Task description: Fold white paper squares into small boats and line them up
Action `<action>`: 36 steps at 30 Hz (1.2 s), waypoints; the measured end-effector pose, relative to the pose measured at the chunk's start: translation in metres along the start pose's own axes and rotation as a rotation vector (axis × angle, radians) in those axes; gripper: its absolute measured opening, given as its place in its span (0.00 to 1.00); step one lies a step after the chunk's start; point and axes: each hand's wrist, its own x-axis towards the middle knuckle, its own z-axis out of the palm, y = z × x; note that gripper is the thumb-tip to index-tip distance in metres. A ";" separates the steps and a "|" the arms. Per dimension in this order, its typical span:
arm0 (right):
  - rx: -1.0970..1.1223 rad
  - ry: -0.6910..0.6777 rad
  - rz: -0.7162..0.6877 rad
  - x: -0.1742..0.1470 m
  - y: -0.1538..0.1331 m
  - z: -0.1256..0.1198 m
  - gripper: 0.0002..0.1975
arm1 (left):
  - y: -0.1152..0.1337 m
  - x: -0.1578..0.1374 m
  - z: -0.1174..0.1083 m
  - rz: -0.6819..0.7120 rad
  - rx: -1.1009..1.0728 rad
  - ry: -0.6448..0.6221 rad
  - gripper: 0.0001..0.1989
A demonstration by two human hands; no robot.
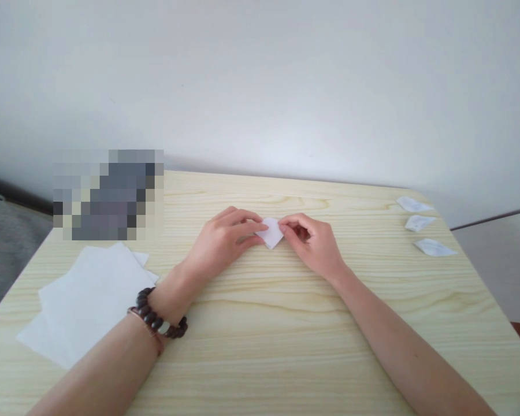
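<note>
Paper [272, 233], tip straight nearward

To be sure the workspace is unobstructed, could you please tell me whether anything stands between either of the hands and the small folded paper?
Nothing visible does: the left hand and right hand both touch the small folded paper, and the white sheets lie apart, to the left.

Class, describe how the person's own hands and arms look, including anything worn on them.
Both the left hand and right hand are ungloved, with no sleeves visible. The left wrist wears a dark beaded bracelet with one pale bead, plus a thin copper-coloured band.
</note>
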 end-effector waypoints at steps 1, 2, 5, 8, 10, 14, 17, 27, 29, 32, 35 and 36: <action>-0.032 -0.014 -0.022 0.000 0.000 0.000 0.05 | -0.001 0.000 0.000 0.032 0.023 -0.011 0.07; -0.055 -0.029 -0.041 0.000 -0.001 -0.001 0.06 | -0.002 0.000 0.001 0.056 0.036 -0.020 0.08; -0.080 -0.090 -0.082 -0.001 0.000 -0.004 0.11 | -0.001 0.000 0.001 0.079 0.019 -0.018 0.08; -0.084 -0.108 -0.109 -0.001 0.001 -0.005 0.14 | 0.002 0.001 -0.001 0.045 -0.041 -0.015 0.08; -0.079 -0.100 -0.130 -0.001 0.002 -0.005 0.13 | 0.004 0.001 -0.002 0.023 -0.064 -0.018 0.08; -0.073 -0.083 -0.158 -0.001 0.001 -0.004 0.13 | 0.006 0.001 -0.003 -0.005 -0.077 -0.010 0.08; -0.091 -0.075 -0.158 -0.001 0.000 -0.005 0.12 | 0.007 0.001 -0.002 -0.025 -0.069 -0.001 0.08; -0.073 -0.059 -0.214 -0.001 0.002 -0.002 0.07 | 0.007 0.001 0.000 -0.001 -0.087 0.005 0.08; -0.109 -0.049 -0.258 -0.002 0.005 -0.001 0.06 | 0.007 0.000 0.000 0.010 -0.064 0.001 0.08; -0.176 -0.045 -0.293 -0.004 0.008 0.000 0.07 | 0.009 0.000 0.001 0.043 0.006 -0.029 0.09; -0.200 -0.055 -0.281 -0.005 0.009 0.001 0.08 | 0.012 0.001 0.000 0.059 0.060 -0.074 0.10; -0.200 -0.059 -0.278 -0.005 0.009 0.001 0.08 | 0.012 0.001 0.000 0.064 0.073 -0.082 0.10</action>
